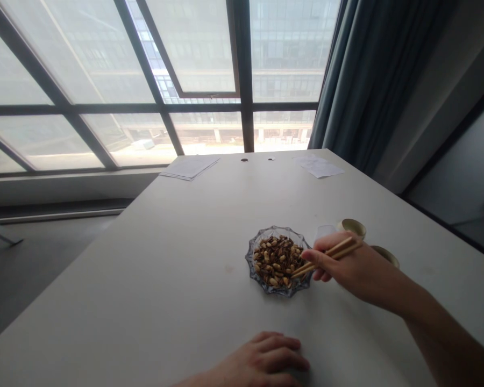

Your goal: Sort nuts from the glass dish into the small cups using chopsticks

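**Right hand with chopsticks at a glass dish of roasted nuts, left hand resting on the table**

A large window (201,54) with dark frames is seen far beyond the fingers, and a blue-grey curtain (367,70) hangs ahead and to their right. A white table (145,279) extends under both hands. Two sheets of paper (190,167) (318,166) are laid near its far edge, well ahead of the fingers. Just beyond the right hand (347,266), a small clear glass (325,232) and two small brass-coloured cups (351,228) (385,255) are placed. A scalloped glass dish (258,285) is set just ahead of and to the left of the right-hand fingers, and roasted nuts in their shells (274,260) are heaped in it. The nuts are judged to be light, hard and slippery, and are best pinched across the middle with the chopstick tips. Wooden chopsticks (326,255) are held in the right hand, with their tips brought narrowly together at the edge of the heap. No nut can be made out between the tips. The left hand (262,360) is laid on the table, its fingers (282,349) loosely extended and touching only the tabletop.
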Available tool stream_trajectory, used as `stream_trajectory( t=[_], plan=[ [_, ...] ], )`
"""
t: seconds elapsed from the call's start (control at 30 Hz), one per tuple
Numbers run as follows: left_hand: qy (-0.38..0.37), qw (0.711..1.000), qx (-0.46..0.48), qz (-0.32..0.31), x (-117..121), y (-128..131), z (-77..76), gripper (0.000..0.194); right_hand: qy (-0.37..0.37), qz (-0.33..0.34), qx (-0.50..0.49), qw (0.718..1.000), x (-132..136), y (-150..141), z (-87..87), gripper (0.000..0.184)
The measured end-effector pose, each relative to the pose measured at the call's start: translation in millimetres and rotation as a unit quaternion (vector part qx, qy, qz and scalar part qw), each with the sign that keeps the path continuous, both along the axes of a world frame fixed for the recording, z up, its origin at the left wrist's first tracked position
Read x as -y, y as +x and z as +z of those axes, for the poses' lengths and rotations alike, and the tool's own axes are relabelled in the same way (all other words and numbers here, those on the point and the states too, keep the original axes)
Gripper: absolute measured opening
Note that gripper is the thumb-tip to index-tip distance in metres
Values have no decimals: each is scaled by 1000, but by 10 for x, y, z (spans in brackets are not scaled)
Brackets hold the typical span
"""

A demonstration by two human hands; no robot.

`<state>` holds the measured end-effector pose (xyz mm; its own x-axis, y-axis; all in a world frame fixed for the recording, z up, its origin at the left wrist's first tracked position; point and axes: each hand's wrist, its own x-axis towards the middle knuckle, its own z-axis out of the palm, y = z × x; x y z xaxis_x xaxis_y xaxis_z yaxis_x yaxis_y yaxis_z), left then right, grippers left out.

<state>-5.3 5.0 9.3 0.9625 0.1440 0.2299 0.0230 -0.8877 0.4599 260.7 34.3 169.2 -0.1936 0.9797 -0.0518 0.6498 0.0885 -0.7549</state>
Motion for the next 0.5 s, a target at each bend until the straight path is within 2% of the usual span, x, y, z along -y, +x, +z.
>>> stream_trajectory(
  t=[0.27,0.4,0.5],
  plan=[
    [5,1000,12,1,2,0,-24,19,23,-14,10,1000,4,-2,-29,50],
    [0,1000,4,-1,-8,-3,3,20,37,-51,1,998,97,79,119,47],
    [-4,1000,2,1,-5,-9,31,20,89,-113,-8,990,239,307,275,46]
  ],
)
